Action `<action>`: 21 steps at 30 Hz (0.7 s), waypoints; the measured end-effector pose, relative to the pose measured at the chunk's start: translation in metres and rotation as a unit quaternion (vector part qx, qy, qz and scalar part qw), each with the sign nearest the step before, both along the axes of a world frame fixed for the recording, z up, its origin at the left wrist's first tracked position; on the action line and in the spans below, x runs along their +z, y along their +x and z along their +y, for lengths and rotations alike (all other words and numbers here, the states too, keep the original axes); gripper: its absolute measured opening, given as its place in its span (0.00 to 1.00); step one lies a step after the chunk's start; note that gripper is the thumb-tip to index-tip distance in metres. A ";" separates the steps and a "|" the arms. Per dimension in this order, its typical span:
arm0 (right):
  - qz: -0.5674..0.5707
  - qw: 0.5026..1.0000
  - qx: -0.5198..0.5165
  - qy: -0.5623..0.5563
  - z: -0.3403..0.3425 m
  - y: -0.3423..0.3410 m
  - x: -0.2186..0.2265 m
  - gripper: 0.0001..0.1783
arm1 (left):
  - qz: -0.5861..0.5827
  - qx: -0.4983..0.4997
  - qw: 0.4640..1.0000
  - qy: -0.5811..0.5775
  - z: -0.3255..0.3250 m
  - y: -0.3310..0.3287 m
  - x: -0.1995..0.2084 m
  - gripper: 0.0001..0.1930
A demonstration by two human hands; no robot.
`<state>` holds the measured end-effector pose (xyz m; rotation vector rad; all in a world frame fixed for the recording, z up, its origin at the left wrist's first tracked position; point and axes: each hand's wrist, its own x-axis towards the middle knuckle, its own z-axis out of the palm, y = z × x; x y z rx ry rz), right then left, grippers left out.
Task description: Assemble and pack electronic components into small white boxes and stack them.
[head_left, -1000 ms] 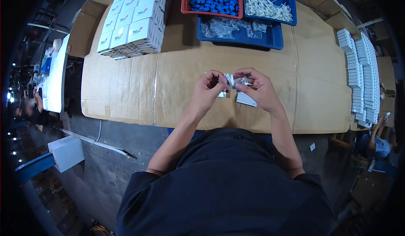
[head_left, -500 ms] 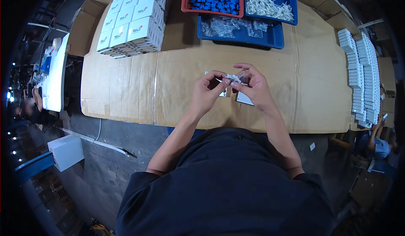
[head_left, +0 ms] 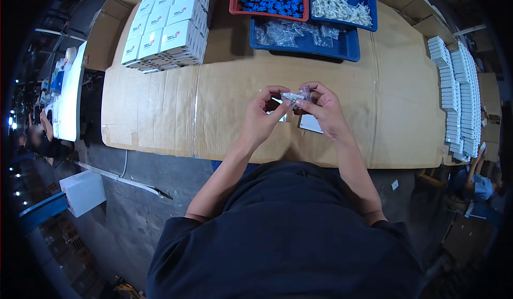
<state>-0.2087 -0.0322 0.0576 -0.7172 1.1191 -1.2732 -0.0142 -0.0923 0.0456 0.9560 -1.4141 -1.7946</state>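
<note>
Between my two hands, above the cardboard-covered table, is a small clear plastic bag (head_left: 294, 97) with white pieces in it. The thumb and fingers of my left hand (head_left: 261, 115) pinch its left end. On the other side, my right hand (head_left: 327, 112) grips the bag with thumb and fingers closed. Below my right hand a flat white box (head_left: 310, 123) lies on the cardboard, partly covered by the hand. Another white piece (head_left: 279, 116) shows next to my left fingers, mostly hidden.
White boxes (head_left: 160, 29) stand stacked at the far left. Beyond my hands are a red tray (head_left: 267, 14) of blue parts, a blue tray (head_left: 372, 10) of white pieces and a blue tray (head_left: 299, 53) of clear bags. White stacks (head_left: 451, 96) line the right. Other people sit at both sides.
The bag has turned between my hands, so its white contents show more plainly. My right fingers have curled in closer around it. My forearms have barely moved.
</note>
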 end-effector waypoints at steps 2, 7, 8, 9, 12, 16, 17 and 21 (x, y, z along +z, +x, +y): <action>-0.032 0.999 -0.005 -0.001 0.000 0.000 0.005 0.14 | -0.016 0.002 1.000 0.006 -0.002 0.001 -0.001 0.15; -0.011 1.000 0.004 0.009 0.000 -0.002 -0.003 0.16 | -0.004 0.027 0.999 0.029 -0.002 0.001 -0.008 0.12; 0.008 1.000 0.007 0.016 0.000 -0.003 -0.005 0.16 | 0.008 0.033 0.999 0.026 -0.001 0.000 -0.008 0.11; 0.009 1.000 0.006 0.017 -0.001 -0.003 -0.006 0.16 | 0.021 0.040 0.999 0.023 -0.001 -0.001 -0.008 0.11; -0.004 1.000 -0.021 -0.003 -0.002 0.001 -0.004 0.14 | 0.060 0.047 0.995 0.069 -0.001 0.001 -0.008 0.12; -0.007 0.998 -0.054 -0.017 -0.002 0.000 -0.009 0.12 | 0.133 0.052 0.973 0.183 -0.001 0.002 -0.006 0.13; 0.010 0.998 -0.051 -0.019 -0.003 -0.001 -0.010 0.12 | 0.105 0.053 0.978 0.174 -0.002 0.003 -0.010 0.13; 0.024 0.999 -0.042 -0.017 -0.001 0.002 -0.004 0.12 | 0.061 0.053 0.986 0.148 -0.003 0.006 -0.018 0.11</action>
